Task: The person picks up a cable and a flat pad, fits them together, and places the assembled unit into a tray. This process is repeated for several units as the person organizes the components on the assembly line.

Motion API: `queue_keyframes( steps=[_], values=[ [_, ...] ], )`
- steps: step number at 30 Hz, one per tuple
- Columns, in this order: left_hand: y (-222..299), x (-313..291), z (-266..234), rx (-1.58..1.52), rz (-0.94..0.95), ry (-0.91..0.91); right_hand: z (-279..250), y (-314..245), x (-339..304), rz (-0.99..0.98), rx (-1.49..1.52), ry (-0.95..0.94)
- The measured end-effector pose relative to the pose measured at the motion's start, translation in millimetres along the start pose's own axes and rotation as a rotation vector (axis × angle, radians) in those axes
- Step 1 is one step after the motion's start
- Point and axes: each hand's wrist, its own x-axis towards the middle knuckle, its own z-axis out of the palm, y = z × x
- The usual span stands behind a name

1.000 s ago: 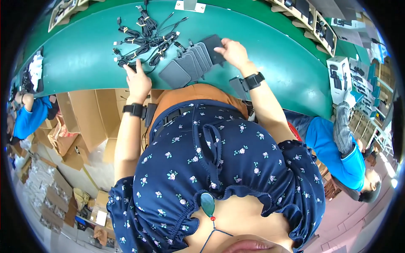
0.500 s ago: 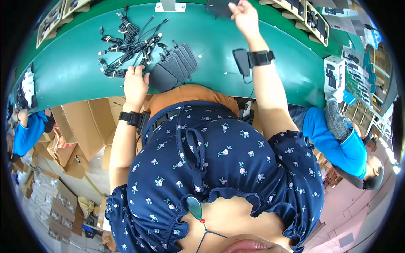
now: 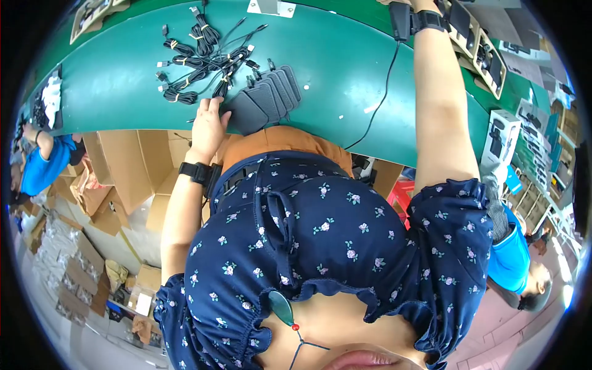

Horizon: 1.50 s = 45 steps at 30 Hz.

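My left hand (image 3: 208, 125) lies flat on the near edge of the green table (image 3: 345, 74), fingers apart and holding nothing. Its fingertips rest beside the nearest of a fanned row of dark grey flat pads (image 3: 266, 98). Just beyond it is a heap of bundled black cables (image 3: 200, 58). My right arm stretches far up across the table. Its wrist wears a black band (image 3: 430, 20), and the hand itself is cut off by the picture's top edge. A thin black cord (image 3: 381, 92) runs from that wrist to the table's near edge.
Trays of dark parts (image 3: 487, 52) line the table's far right. Open cardboard boxes (image 3: 132, 166) stand under the table on my left. A person in blue (image 3: 43, 163) sits at the left, another in blue (image 3: 515, 259) at the right.
My right arm has reached further away across the table, and its hand has gone past the top edge. My left hand has stayed by the pads at the near edge.
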Motion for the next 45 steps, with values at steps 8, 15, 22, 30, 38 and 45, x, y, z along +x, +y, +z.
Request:
queue_keyframes(
  steps=[8,15,22,30,38,45],
  values=[
    [3,24,-12,0.078,0.081,0.288,13,-24,-69,0.013,-0.231,0.271],
    [-19,52,11,0.304,-0.072,-0.016,47,-1,-182,-0.069,0.153,-0.091],
    [-13,46,-28,-0.284,-0.247,0.135,37,-62,-274,0.199,0.352,-0.586],
    [33,38,-97,-0.113,-0.134,0.234,28,-154,-264,-0.455,0.185,-0.412],
    [66,49,-114,-0.544,0.077,0.231,43,-196,-234,-0.356,0.423,-0.686],
    [62,70,-124,-0.756,0.117,0.184,-10,-224,-192,0.243,1.062,-0.508]
  ],
)
